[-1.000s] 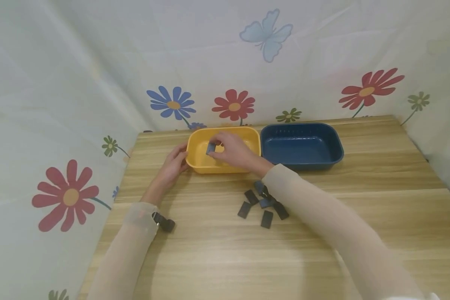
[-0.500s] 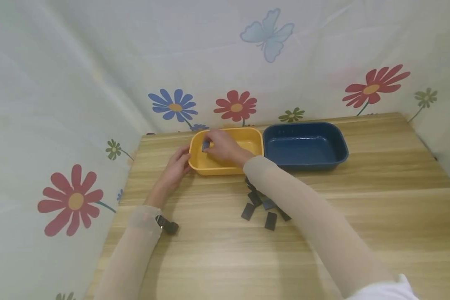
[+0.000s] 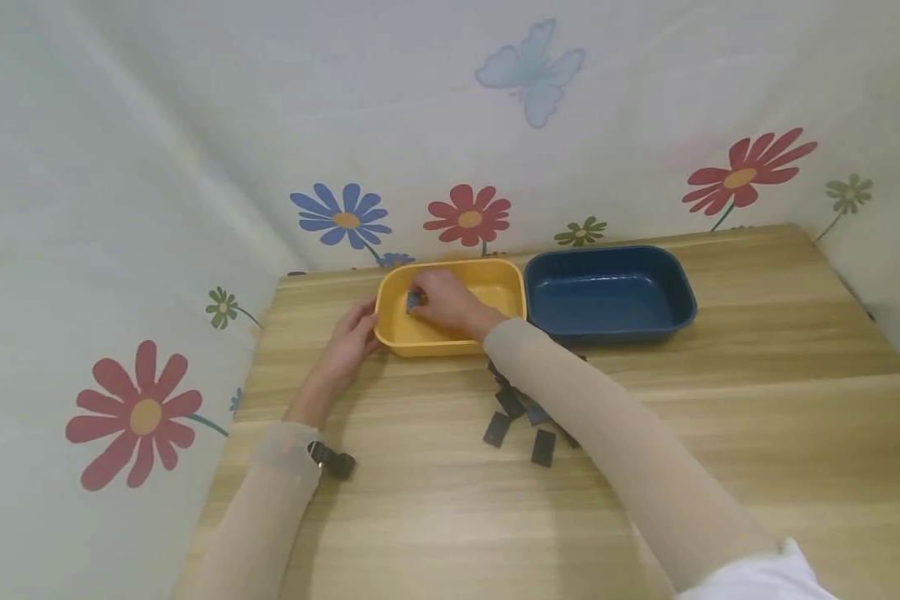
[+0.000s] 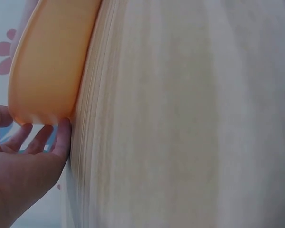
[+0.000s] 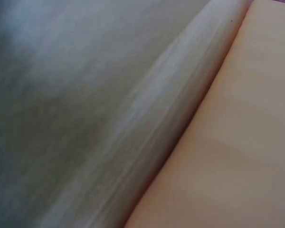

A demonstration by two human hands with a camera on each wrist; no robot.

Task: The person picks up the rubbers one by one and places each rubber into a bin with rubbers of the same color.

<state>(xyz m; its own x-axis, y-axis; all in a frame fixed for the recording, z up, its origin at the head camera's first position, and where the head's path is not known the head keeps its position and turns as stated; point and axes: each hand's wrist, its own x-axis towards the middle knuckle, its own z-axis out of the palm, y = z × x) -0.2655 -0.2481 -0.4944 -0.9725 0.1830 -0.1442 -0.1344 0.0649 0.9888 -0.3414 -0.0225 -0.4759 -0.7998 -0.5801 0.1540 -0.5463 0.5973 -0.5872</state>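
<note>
My right hand (image 3: pixel 444 298) reaches down into the yellow plastic bin (image 3: pixel 506 267) and pinches a small blue-grey rectangular tile (image 3: pixel 413 302) between thumb and fingers, near the bin's left end. The right wrist view shows the side wall of the yellow bin (image 5: pixel 228 142) with the tabletop beyond it, and not the hand. My left hand (image 3: pixel 350 340) rests at the bin's left end. In the left wrist view its fingertips (image 4: pixel 63 124) touch the outside of the end wall, with the thumb up near the rim.
A dark blue bin (image 3: pixel 607 329) stands against the yellow bin's right side. Several dark tiles (image 3: pixel 543 448) lie loosely on the wood-grain table (image 3: pixel 420 517) in front of the bins, partly hidden under the right forearm. A flower-print curtain (image 3: pixel 390 100) hangs behind.
My right hand has moved a little left and lower into the yellow bin, still pinching the tile. The left hand stays at the bin's end. The view has shifted slightly.
</note>
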